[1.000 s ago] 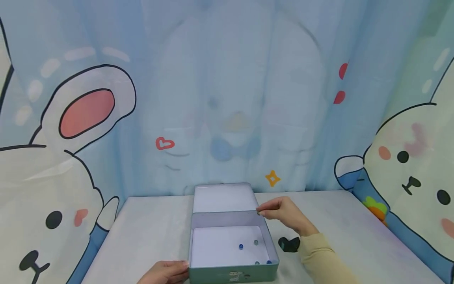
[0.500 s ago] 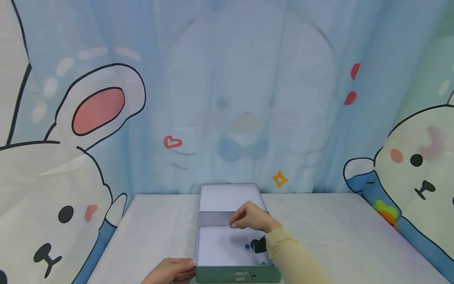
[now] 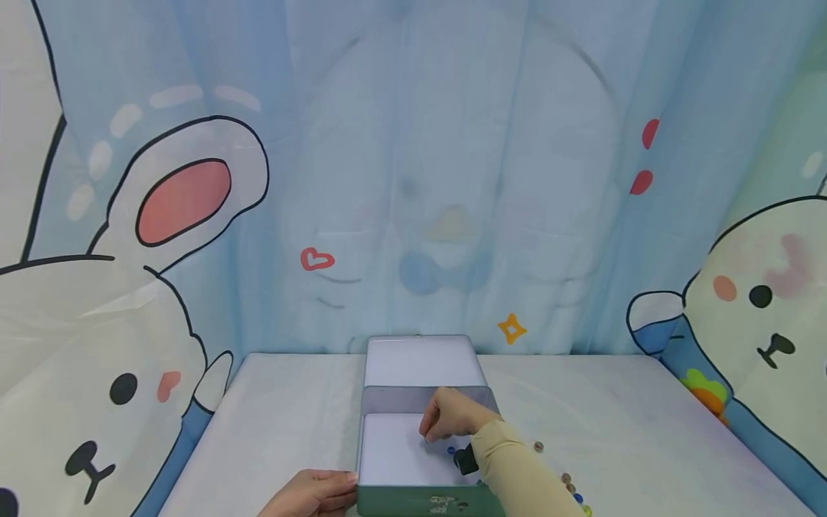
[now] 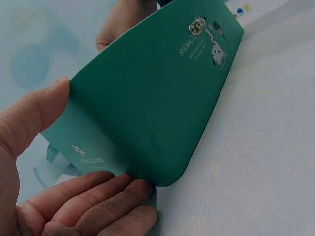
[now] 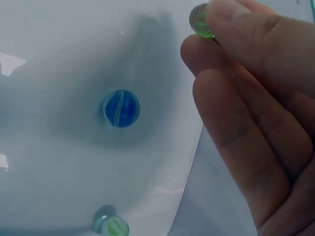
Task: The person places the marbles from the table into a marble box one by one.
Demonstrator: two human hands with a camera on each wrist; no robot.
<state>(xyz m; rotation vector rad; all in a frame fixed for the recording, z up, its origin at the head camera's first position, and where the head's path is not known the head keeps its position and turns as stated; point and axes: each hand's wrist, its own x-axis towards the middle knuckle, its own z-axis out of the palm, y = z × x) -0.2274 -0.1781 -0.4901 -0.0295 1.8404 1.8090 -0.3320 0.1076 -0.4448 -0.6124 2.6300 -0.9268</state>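
Observation:
A green tin box point(image 3: 400, 501) with a pale inside stands on the table, its lid tipped back. My left hand point(image 3: 310, 493) touches its left front corner; in the left wrist view the thumb point(image 4: 51, 101) rests at the upper edge and the fairly straight fingers point(image 4: 93, 199) lie against the side wall. Over the box's inside, my right hand point(image 3: 454, 415) pinches a clear marble with green streaks point(image 5: 198, 22) between thumb and finger. Below it in the box lie a blue marble point(image 5: 121, 108) and a green-and-white marble point(image 5: 116, 226). My right forearm hides part of the box.
The hinged lid point(image 3: 423, 361) lies back behind the box. On the white table point(image 3: 633, 424) to the right are several loose marbles, among them a brownish one point(image 3: 539, 446) and a blue one point(image 3: 578, 497). A printed curtain point(image 3: 433, 179) hangs behind.
My right hand has moved from the box's right rear rim leftward over its inside, then lower. Loose marbles at the right have come into view. The left hand keeps its place at the box.

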